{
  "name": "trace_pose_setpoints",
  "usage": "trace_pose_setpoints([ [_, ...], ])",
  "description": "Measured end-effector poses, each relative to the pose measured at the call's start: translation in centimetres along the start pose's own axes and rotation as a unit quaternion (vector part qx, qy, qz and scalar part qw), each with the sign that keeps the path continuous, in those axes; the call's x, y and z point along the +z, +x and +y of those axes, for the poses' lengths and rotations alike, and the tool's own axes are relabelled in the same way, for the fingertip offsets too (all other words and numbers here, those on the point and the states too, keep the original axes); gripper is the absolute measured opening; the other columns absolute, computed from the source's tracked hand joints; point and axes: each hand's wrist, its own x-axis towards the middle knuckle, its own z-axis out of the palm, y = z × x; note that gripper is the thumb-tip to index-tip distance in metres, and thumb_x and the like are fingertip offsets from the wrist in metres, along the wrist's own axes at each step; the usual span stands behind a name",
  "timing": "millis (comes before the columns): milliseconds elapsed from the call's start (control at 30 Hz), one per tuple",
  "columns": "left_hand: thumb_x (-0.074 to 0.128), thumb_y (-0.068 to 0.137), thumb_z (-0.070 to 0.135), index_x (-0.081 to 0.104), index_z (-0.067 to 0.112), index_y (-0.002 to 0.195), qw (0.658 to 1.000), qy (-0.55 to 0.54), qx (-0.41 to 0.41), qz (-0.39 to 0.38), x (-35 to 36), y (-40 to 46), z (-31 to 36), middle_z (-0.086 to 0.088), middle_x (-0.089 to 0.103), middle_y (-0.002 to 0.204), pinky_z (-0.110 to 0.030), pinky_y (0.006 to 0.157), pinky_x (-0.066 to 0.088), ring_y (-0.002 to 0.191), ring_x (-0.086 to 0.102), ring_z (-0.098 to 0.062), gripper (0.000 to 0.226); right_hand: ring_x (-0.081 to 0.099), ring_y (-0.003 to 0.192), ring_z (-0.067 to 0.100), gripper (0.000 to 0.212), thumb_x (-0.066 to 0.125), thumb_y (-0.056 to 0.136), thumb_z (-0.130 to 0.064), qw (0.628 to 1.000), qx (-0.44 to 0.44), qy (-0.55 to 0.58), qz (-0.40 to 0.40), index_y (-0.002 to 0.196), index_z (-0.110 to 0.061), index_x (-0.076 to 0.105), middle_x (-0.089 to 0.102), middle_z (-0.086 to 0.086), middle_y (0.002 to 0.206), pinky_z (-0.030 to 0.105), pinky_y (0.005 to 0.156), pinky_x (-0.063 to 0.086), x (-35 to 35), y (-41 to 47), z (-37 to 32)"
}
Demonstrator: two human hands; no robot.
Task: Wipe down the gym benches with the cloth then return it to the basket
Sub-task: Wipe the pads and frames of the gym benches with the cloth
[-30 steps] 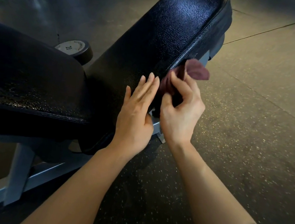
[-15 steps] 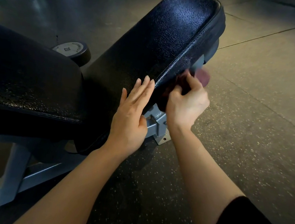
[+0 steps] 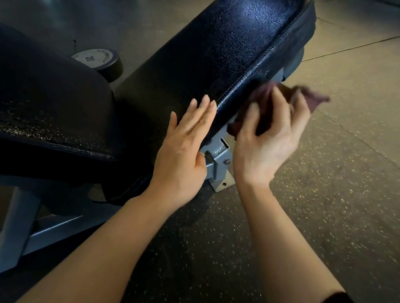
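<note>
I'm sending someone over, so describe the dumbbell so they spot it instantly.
Find the black padded bench. On the floor behind it, in the gap between its two pads, lies a dumbbell. Its round pale end cap is marked 20.

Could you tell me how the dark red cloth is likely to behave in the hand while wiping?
Probably floppy: the cloth bunches in the right hand, a loose corner sticking out. Likely light, since a few fingers hold it. It seems to mould against the bench pad edge.
</note>
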Motion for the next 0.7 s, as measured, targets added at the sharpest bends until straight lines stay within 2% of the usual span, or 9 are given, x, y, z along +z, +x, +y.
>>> trace_pose_setpoints([
  [67, 0.048, 0.083, -0.017, 0.012, 0.019, 0.152, 1.000, 0.006, 0.000, 0.000, 0.1, 0.0, -0.1, 0.007, 0.006, 0.160, -0.020, 0.115, -0.014, 0.145, -0.005, -0.005, 0.086, 0.053, 0.123, 0.031, 0.036, 0.061, 0.087, -0.009, 0.996, -0.036, -0.003, -0.083, 0.122, -0.002, 0.064, 0.055, 0.021, 0.133, 0.029, 0.106, 0.037, 0.6, -0.6, 0.1],
  [133, 0.048, 0.083, -0.017, 0.010, 0.020, 0.152, 1.000, 0.006, 0.000, -0.002, 0.0, 0.0, -0.1, 0.011, 0.003, 0.157, -0.018, 0.115, -0.015, 0.144, -0.006, -0.004, 0.087, 0.059, 0.117, 0.029, 0.037, 0.059, 0.085, -0.005, 0.991, 0.037, -0.020, -0.130, 0.121, -0.006, 0.067, 0.063, 0.015, 0.126, 0.024, 0.102, 0.037, 0.4, -0.9, 1.1],
  [200, 0.048, 0.082, -0.018, 0.009, 0.021, 0.152, 1.000, 0.004, 0.003, -0.004, 0.0, -0.1, -0.1, 0.014, 0.000, 0.155, -0.016, 0.114, -0.016, 0.144, -0.007, -0.002, 0.089, 0.062, 0.108, 0.030, 0.036, 0.057, 0.083, -0.007, 0.988, 0.113, -0.038, -0.094, 0.118, -0.007, 0.069, 0.067, 0.013, 0.117, 0.026, 0.097, 0.040, -0.2, -1.2, 1.7],
  [233, 0.049, 0.082, -0.018, 0.008, 0.022, 0.151, 1.000, 0.004, 0.006, -0.002, 0.0, -0.1, -0.1, 0.014, 0.000, 0.155, -0.016, 0.114, -0.016, 0.144, -0.007, -0.003, 0.089, 0.062, 0.108, 0.030, 0.036, 0.057, 0.083, -0.009, 0.992, 0.105, -0.034, -0.058, 0.117, -0.005, 0.069, 0.066, 0.014, 0.116, 0.029, 0.097, 0.043, -0.5, -1.2, 1.3],
  [300, 0.048, 0.082, -0.018, 0.008, 0.021, 0.151, 1.000, 0.009, 0.011, 0.006, 0.2, 0.1, -0.4, 0.012, 0.002, 0.157, -0.018, 0.115, -0.016, 0.145, -0.006, -0.004, 0.090, 0.058, 0.116, 0.033, 0.034, 0.060, 0.085, -0.010, 0.999, 0.044, -0.003, -0.018, 0.118, -0.001, 0.067, 0.061, 0.019, 0.125, 0.030, 0.102, 0.042, -0.2, -0.4, -0.1],
  [400, 0.050, 0.081, -0.019, 0.009, 0.019, 0.152, 1.000, 0.017, 0.009, 0.007, 0.4, 0.1, -0.5, 0.008, 0.005, 0.160, -0.021, 0.116, -0.014, 0.146, -0.004, -0.006, 0.091, 0.054, 0.125, 0.031, 0.037, 0.062, 0.086, -0.009, 0.997, -0.030, -0.009, -0.066, 0.123, -0.003, 0.065, 0.055, 0.019, 0.136, 0.026, 0.107, 0.035, 0.8, 1.1, -1.3],
  [567, 0.050, 0.084, -0.017, 0.008, 0.020, 0.153, 1.000, 0.018, 0.012, -0.007, 0.1, 0.1, -0.5, 0.010, 0.002, 0.159, -0.020, 0.115, -0.015, 0.145, -0.007, -0.004, 0.089, 0.061, 0.111, 0.028, 0.034, 0.059, 0.086, -0.009, 0.993, 0.104, -0.039, -0.042, 0.118, -0.011, 0.069, 0.068, 0.008, 0.119, 0.023, 0.097, 0.037, 0.3, 3.7, 0.0],
  [633, 0.050, 0.085, -0.016, 0.007, 0.019, 0.153, 1.000, 0.014, 0.014, -0.022, -0.3, 0.1, -0.4, 0.006, 0.003, 0.161, -0.023, 0.118, -0.011, 0.147, -0.006, -0.006, 0.088, 0.061, 0.111, 0.027, 0.035, 0.060, 0.084, -0.007, 0.999, 0.026, -0.020, -0.006, 0.118, -0.005, 0.068, 0.066, 0.013, 0.119, 0.024, 0.097, 0.038, 0.1, 2.8, -1.1],
  [700, 0.050, 0.086, -0.015, 0.009, 0.017, 0.153, 0.999, 0.021, 0.016, -0.018, -0.5, -0.3, -0.5, 0.003, 0.005, 0.162, -0.027, 0.121, -0.004, 0.147, -0.004, -0.005, 0.085, 0.058, 0.110, 0.027, 0.035, 0.060, 0.083, -0.004, 0.999, -0.043, -0.003, -0.027, 0.118, -0.003, 0.066, 0.062, 0.015, 0.123, 0.021, 0.096, 0.037, 0.7, 2.0, -1.7],
])
